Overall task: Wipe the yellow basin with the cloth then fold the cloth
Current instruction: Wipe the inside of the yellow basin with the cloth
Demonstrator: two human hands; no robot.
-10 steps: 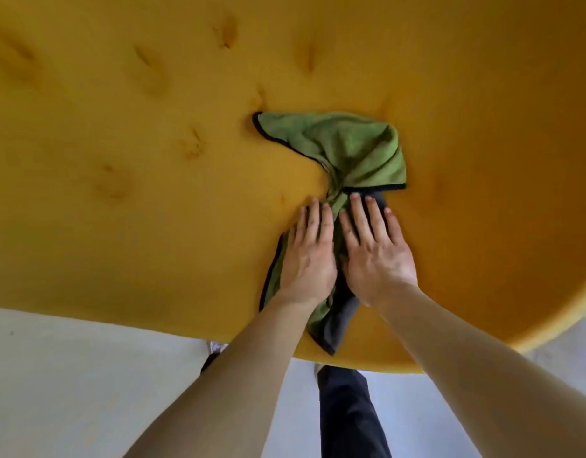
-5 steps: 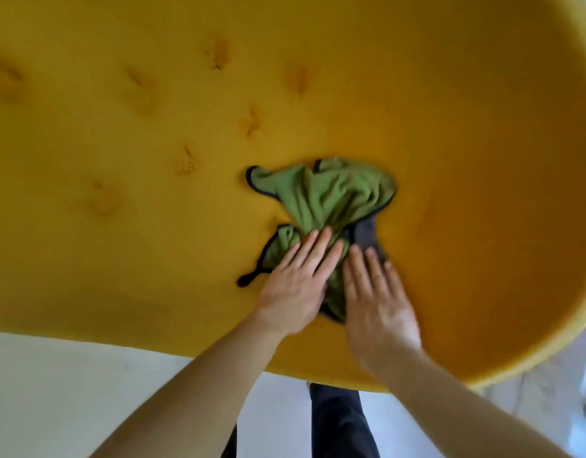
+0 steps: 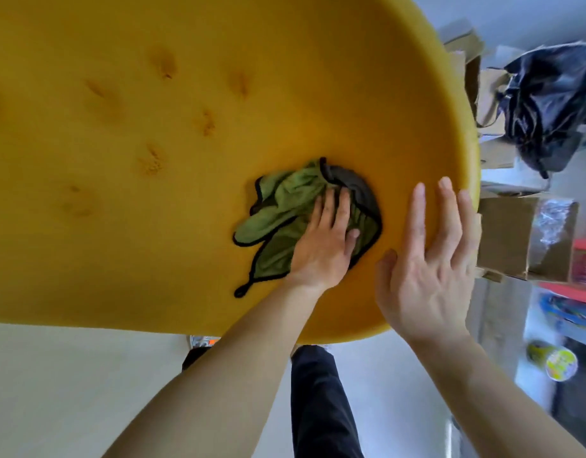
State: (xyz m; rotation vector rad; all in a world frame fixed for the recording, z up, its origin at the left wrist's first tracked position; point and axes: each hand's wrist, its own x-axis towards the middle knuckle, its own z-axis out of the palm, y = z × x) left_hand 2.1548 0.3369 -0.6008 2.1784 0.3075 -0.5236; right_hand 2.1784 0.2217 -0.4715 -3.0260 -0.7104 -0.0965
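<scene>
My L hand (image 3: pixel 321 246) lies flat on the cloth (image 3: pixel 285 209), fingers nearly straight, palm pressing it down w/o gripping. My R hand (image 3: pixel 427 259) is spread, fingers straight, holding nothing; it sits over the inner wall next to the R rim, and I can't tell if it touches or just hovers. The cloth is green w/ black edging and a grey side showing near my fingertips, bunched up on the inside of the yellow basin (image 3: pixel 103 259), towards its R side, a small loop sticking out at the near corner. The basin bottom has several rough marks on the L. Beyond the rim there's a brown cardboard box (image 3: pixel 523 239) and a black plastic bag (image 3: pixel 549 104). My dark trouser leg (image 3: pixel 318 411) shows below, over a pale floor (image 3: pixel 53 391).
</scene>
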